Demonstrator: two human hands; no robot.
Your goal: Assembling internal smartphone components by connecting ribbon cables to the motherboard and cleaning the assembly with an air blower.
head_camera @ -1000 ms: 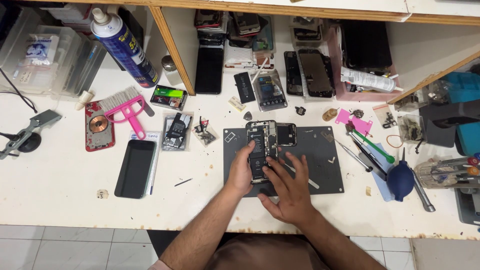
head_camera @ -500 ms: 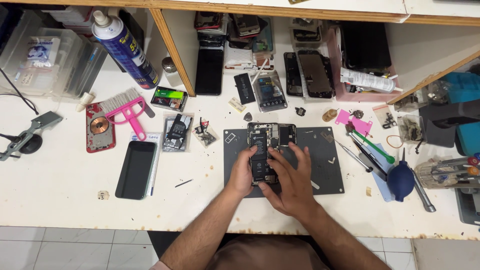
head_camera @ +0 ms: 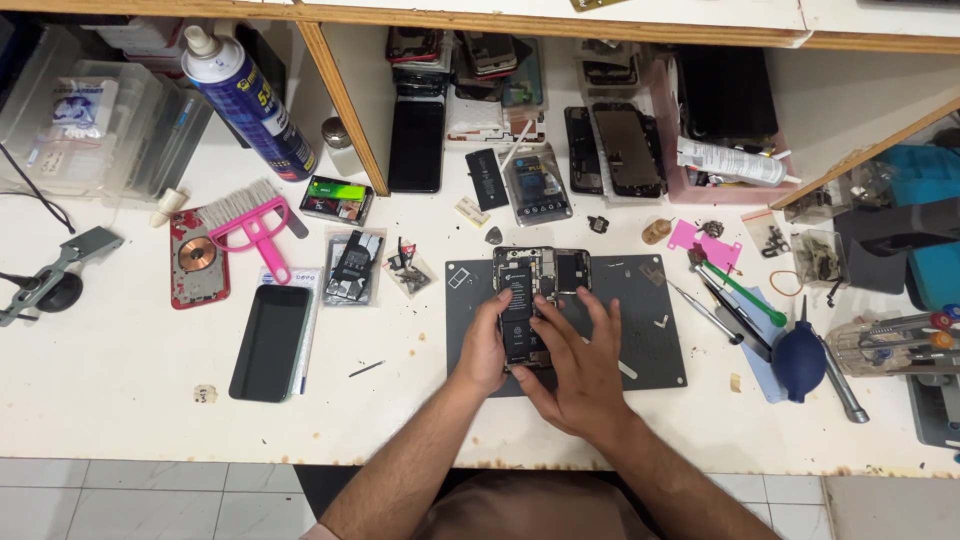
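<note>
On the dark grey rubber work mat [head_camera: 655, 345] at the middle of the white bench [head_camera: 120, 410] lies the opened black smartphone with its battery and boards exposed [head_camera: 528, 290]. Since half a second ago the right hand [head_camera: 575, 365] has slid a little further up over the phone's lower half, fingers spread flat across it; the left hand [head_camera: 487, 345] has stayed at the phone's left edge, fingers curled against the frame. Neither hand lifts the phone; it rests on the mat.

Left of the mat, a clear plastic pouch holding a dark part [head_camera: 355, 268] lies beside a smaller clear bag of tiny pieces [head_camera: 408, 272]. Behind them sits a small flat box with a green and black label [head_camera: 337, 198], and a tall blue spray can with a white cap [head_camera: 250, 98] leans near the wooden shelf post. A black phone lying face down [head_camera: 272, 342] rests well left of the mat.
</note>
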